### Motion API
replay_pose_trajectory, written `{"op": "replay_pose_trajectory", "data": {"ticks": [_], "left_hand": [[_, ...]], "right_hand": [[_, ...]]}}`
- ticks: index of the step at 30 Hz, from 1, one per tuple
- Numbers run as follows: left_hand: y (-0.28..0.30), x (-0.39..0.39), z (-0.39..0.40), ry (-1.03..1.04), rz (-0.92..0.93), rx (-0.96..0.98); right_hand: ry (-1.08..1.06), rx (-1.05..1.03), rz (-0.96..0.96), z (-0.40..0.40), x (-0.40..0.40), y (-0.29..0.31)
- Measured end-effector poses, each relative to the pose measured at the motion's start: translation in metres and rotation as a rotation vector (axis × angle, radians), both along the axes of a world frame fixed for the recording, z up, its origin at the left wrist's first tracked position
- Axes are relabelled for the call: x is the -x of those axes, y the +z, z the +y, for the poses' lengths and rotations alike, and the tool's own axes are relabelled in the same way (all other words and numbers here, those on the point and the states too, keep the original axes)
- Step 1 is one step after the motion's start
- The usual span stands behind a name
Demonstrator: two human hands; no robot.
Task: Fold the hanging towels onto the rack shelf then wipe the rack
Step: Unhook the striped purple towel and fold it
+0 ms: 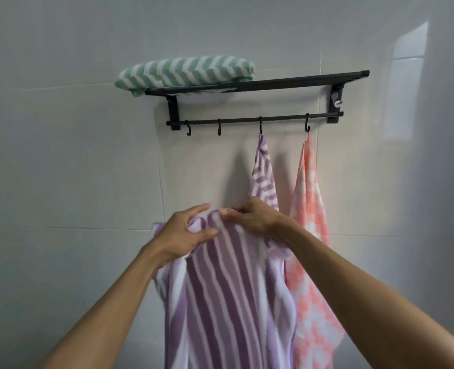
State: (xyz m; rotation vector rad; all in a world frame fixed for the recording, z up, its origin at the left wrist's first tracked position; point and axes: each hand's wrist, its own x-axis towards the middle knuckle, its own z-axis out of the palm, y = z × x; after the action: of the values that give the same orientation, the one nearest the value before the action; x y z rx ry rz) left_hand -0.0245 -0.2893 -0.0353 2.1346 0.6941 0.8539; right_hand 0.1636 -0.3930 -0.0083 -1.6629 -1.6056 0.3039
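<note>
A black wall rack (295, 82) has a top shelf and a lower bar with several hooks. A folded green-and-white towel (186, 71) lies on the shelf's left end. A purple-and-white striped towel (228, 294) hangs down in front of me, below the rack. My left hand (186, 231) grips its bunched top edge on the left. My right hand (252, 217) pinches the top edge just to the right. Another purple striped towel (264, 177) hangs from the third hook. A pink checked towel (310, 222) hangs from the fourth hook, partly behind my right arm.
Grey-white wall tiles (74, 169) surround the rack. The two left hooks (188, 130) on the bar hold nothing. The right part of the shelf is bare. A small silver knob (337, 103) sits on the right bracket.
</note>
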Motion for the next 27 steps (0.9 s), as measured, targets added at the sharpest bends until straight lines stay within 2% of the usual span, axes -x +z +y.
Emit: {"op": "replay_pose_trajectory", "data": {"ticks": [2, 6, 9, 12, 15, 18, 21, 24, 27], "left_hand": [[-0.002, -0.009, -0.008, -0.016, -0.02, 0.013], [-0.006, -0.002, 0.004, 0.174, -0.147, -0.014], [-0.012, 0.013, 0.024, 0.305, -0.213, 0.067], [-0.021, 0.023, 0.036, 0.326, -0.234, 0.14], [-0.025, 0.024, 0.037, 0.354, -0.224, 0.176], [-0.022, 0.027, 0.04, 0.44, -0.211, 0.178], [-0.018, 0.037, 0.045, 0.577, -0.183, 0.213], [-0.016, 0.047, 0.054, 0.641, -0.321, 0.376], [-0.015, 0.051, 0.061, 0.566, -0.439, 0.52]], "right_hand": [[0.023, 0.014, 0.014, 0.002, 0.01, 0.01], [0.06, 0.111, -0.014, -0.004, -0.003, 0.016], [-0.012, 0.195, -0.014, -0.015, -0.026, 0.009], [0.03, 0.18, 0.337, -0.028, -0.035, 0.002], [0.124, 0.059, 0.682, -0.028, -0.031, 0.001], [0.202, -0.018, 0.863, -0.023, -0.024, 0.012], [0.233, 0.006, 0.861, -0.031, -0.023, 0.025], [0.361, 0.094, 0.861, -0.042, -0.032, 0.033], [0.34, 0.138, 0.671, -0.041, -0.034, 0.035]]}}
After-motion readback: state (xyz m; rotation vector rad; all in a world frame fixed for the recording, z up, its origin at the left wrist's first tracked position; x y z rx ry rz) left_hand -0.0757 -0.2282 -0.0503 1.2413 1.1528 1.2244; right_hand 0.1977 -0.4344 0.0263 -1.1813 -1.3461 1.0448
